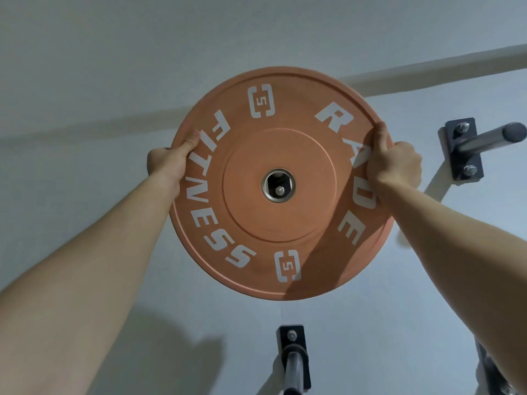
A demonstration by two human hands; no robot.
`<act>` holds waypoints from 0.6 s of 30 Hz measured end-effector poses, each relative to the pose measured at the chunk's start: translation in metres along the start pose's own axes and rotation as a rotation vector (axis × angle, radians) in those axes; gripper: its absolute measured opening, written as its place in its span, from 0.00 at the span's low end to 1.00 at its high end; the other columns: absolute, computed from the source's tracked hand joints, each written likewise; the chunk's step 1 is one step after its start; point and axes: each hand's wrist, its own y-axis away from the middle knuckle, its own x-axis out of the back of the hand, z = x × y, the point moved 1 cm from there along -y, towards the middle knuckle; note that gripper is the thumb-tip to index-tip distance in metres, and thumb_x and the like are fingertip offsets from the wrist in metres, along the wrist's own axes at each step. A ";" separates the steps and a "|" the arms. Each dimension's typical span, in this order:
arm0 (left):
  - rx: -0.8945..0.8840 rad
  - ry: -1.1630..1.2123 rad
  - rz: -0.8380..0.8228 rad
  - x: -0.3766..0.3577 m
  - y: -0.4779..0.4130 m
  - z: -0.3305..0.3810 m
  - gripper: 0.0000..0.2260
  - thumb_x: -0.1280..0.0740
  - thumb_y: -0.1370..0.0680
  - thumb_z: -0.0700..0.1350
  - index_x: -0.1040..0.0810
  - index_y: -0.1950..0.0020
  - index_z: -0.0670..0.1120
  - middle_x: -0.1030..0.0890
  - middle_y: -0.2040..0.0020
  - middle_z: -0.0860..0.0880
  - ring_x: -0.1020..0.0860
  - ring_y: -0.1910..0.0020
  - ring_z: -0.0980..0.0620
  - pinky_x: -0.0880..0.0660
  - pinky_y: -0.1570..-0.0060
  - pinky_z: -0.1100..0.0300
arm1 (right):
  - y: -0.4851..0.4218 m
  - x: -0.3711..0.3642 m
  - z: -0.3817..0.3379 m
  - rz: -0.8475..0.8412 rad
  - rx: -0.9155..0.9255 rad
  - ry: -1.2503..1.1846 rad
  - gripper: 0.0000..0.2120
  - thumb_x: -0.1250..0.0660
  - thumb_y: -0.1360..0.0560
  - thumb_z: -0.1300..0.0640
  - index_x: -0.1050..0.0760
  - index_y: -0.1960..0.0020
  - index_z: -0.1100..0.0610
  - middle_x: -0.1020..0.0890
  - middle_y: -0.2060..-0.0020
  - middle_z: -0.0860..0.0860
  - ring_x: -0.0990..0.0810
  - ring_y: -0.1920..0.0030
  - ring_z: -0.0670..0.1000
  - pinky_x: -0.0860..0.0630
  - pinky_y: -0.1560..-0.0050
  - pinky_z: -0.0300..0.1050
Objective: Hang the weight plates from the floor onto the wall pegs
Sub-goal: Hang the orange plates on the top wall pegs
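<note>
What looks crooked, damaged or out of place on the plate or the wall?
Nothing stands out. The orange plate is whole, gripped at its rim by the left hand and the right hand; its lettering merely runs sideways. The right peg and the lower peg look intact on their bolted brackets.

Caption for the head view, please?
Left hand and right hand grip the plate near the wall; right peg and lower peg stand bare.
</note>
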 end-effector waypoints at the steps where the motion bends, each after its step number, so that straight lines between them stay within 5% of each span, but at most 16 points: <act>1: -0.006 0.010 -0.011 -0.005 -0.017 -0.004 0.27 0.22 0.37 0.67 0.20 0.57 0.45 0.16 0.58 0.51 0.17 0.60 0.51 0.25 0.65 0.62 | -0.007 -0.015 -0.003 0.013 0.000 -0.019 0.40 0.55 0.26 0.24 0.25 0.57 0.60 0.23 0.62 0.55 0.24 0.64 0.57 0.29 0.62 0.49; 18: -0.093 0.089 -0.009 -0.079 -0.152 -0.053 0.29 0.23 0.37 0.69 0.17 0.52 0.45 0.15 0.56 0.51 0.16 0.59 0.50 0.22 0.61 0.59 | -0.085 -0.137 -0.010 0.103 0.034 -0.077 0.39 0.55 0.26 0.25 0.24 0.57 0.58 0.22 0.65 0.54 0.25 0.68 0.53 0.30 0.67 0.43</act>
